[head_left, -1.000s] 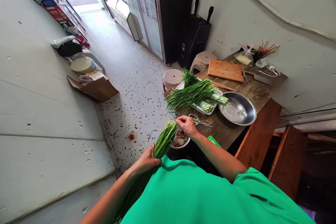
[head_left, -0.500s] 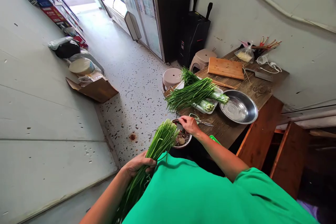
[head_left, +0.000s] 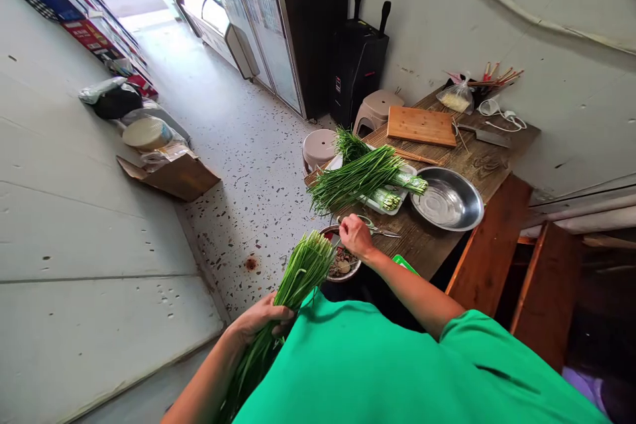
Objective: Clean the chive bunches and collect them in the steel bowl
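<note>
My left hand (head_left: 265, 318) is wrapped round a thick bunch of garlic chives (head_left: 308, 262), pale cut ends up, long leaves hanging down beside my green shirt. Just right of those ends, my right hand (head_left: 356, 236) is closed with its fingertips pinched together; whatever is between them is too small to make out. Below it stands a bowl (head_left: 342, 268) with brownish scraps inside, partly covered by the chives and the hand. Scissors (head_left: 382, 232) with pale green handles lie on the table behind my right hand. More bundled chives (head_left: 362, 175) are heaped on a white tray (head_left: 392, 211).
A metal basin (head_left: 450, 202), a wooden cutting board (head_left: 421, 126) and a cleaver (head_left: 489, 137) are on the wooden table (head_left: 427, 248). Plastic stools (head_left: 318, 148) stand behind it. To the right is a brown bench (head_left: 489, 252); a cardboard box (head_left: 173, 175) sits by the left wall.
My right hand's fingers have curled in more tightly above the bowl. The left hand keeps its hold on the chives. The whole view has shifted slightly.
</note>
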`<state>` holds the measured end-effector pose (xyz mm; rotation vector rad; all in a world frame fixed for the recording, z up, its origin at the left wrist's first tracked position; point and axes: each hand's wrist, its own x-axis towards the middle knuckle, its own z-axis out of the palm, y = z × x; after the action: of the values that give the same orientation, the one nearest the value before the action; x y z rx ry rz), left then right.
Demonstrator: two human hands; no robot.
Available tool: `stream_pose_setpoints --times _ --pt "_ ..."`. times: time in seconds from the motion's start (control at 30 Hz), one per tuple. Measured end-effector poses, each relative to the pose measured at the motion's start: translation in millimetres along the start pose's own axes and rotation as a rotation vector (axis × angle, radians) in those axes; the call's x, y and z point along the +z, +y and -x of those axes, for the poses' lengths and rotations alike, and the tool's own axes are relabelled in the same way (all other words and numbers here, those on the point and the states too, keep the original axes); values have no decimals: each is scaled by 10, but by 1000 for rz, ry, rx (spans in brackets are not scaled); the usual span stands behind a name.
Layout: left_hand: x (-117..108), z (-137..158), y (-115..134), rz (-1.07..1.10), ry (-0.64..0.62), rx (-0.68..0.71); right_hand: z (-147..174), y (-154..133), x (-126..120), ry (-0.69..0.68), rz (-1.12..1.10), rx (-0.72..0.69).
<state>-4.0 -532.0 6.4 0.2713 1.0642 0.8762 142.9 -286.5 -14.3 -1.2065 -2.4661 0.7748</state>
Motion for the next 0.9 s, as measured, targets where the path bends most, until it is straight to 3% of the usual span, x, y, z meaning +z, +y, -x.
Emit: stream_pose_setpoints --times 0.2,0.37,0.5,0.67,0.77,0.9 --pt "-176 111 -155 145 -66 -4 -169 416 247 -223 77 99" --pt "-260 149 -237 125 -64 14 -117 504 378 -328 48 98" --pt "-207 148 -239 92 -53 17 -24 294 302 -366 -76 34" --pt "-170 123 -242 74 -104 24 114 -115 163 -437 -559 -116" --pt "-180 118 -253 77 -111 31 150 -246 47 -364 -606 -109" --pt "-195 121 -276 93 -113 42 164 -305 -61 -378 -610 -175"
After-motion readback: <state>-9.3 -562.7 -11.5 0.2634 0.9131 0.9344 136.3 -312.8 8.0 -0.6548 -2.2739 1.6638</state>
